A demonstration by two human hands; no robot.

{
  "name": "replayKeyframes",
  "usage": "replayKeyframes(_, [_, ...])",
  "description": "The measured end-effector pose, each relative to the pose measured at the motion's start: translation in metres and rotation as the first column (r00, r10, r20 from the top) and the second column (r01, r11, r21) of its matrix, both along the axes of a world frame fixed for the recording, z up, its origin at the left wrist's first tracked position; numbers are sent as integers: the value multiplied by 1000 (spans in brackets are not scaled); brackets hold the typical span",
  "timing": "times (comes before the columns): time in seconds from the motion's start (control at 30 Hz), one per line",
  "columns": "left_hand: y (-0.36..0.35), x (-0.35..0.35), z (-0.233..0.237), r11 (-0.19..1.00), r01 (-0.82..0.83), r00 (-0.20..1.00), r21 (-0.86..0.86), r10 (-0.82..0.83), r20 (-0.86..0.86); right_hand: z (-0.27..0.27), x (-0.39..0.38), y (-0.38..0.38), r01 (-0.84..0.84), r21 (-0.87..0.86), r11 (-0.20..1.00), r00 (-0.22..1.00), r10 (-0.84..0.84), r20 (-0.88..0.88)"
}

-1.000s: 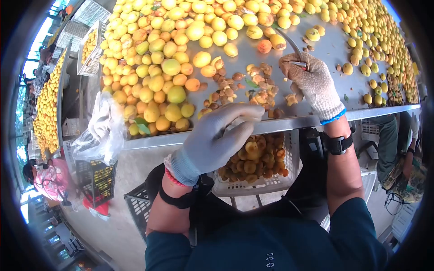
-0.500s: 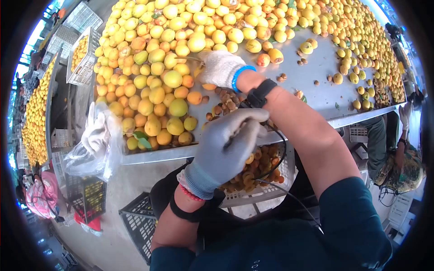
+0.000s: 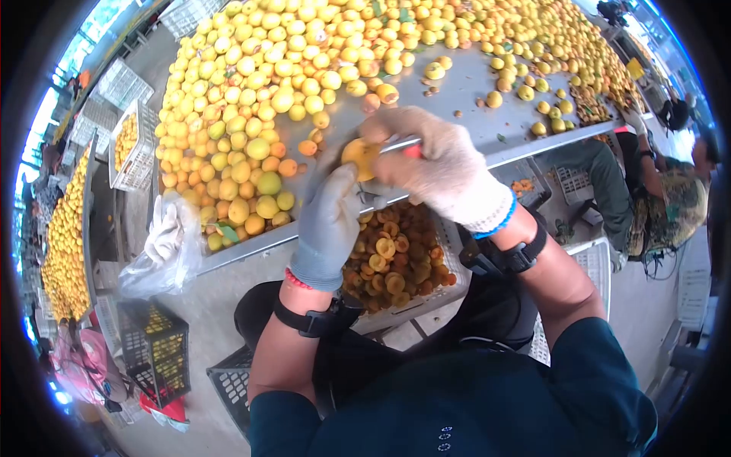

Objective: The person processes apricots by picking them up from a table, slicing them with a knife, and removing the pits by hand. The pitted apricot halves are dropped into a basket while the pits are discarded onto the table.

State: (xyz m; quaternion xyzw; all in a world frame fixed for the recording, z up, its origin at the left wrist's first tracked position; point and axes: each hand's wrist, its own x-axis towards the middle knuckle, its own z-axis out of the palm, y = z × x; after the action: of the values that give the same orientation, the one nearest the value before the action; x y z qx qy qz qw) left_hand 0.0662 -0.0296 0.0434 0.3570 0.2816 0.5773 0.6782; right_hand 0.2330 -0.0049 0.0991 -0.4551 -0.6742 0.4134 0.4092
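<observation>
My left hand (image 3: pixel 329 217), in a grey coated glove, is closed round the lower left side of a yellow apricot (image 3: pixel 359 158) above the table's front edge. From the right, my right hand (image 3: pixel 442 160), in a whitish knit glove with a blue cuff, grips a small knife (image 3: pixel 412 151), of which a red part and a strip of metal show. Its fingers come right up against the apricot. Just below both hands, halved apricots (image 3: pixel 388 263) fill a white plastic crate (image 3: pixel 411 311).
A large heap of apricots (image 3: pixel 251 91) covers the left and back of the metal table (image 3: pixel 449 118). A plastic bag with white gloves (image 3: pixel 164 240) hangs at its left corner. Black crates (image 3: pixel 156 354) stand on the floor at left. Another person (image 3: pixel 674 186) sits at right.
My right hand has drawn back from the heap to meet my left hand. A yellow apricot is now between them. The view has shifted, showing more of the crate of halves.
</observation>
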Motion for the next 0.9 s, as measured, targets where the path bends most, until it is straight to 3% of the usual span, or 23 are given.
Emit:
replayKeyframes(0.03, [-6,5,8,998,-4,999,61,6,-31,14,10,-14,52,-210,976,996,-67,-66])
replayKeyframes(0.07, [-13,9,17,993,-9,998,119,17,-65,16,25,-25,8,-216,976,983,-47,-176])
replayKeyframes(0.13, [-30,12,35,972,-14,989,235,48,-139,35,42,-51,15,-405,914,1000,-24,-18])
replayKeyframes(0.2, [-44,6,43,881,80,797,466,224,-561,35,53,-81,-23,-244,970,981,69,184])
replayKeyframes(0.23, [-55,7,47,892,104,769,441,209,-604,27,58,-96,-33,-74,997,967,50,249])
replayKeyframes(0.3, [-74,13,52,897,128,748,424,193,-635,32,64,-123,-17,-88,996,957,42,288])
replayKeyframes(0.33, [-81,17,53,891,127,758,436,196,-622,35,67,-134,-12,-47,999,935,27,353])
replayKeyframes(0.47, [-114,30,61,932,119,910,343,36,-414,41,81,-165,-31,-5,1000,946,31,323])
replayKeyframes(0.53, [-124,35,60,901,125,835,415,130,-534,42,87,-175,-38,11,999,939,32,343])
replayKeyframes(0.6, [-133,43,63,894,126,866,430,112,-487,43,88,-188,-30,-16,999,967,33,252])
replayKeyframes(0.63, [-139,52,67,906,122,925,406,44,-377,43,90,-194,-26,-31,999,978,32,207])
replayKeyframes(0.7, [-149,66,71,913,90,940,398,54,-336,44,93,-206,2,15,1000,976,-5,219])
replayKeyframes(0.73, [-153,73,72,905,60,903,422,130,-408,45,95,-210,15,37,999,975,-23,223])
replayKeyframes(0.8, [-161,82,71,909,29,892,416,165,-422,49,97,-217,40,-37,999,957,-27,288])
replayKeyframes(0.9, [-166,95,68,939,45,971,341,39,-236,40,97,-222,76,-59,995,959,-56,279])
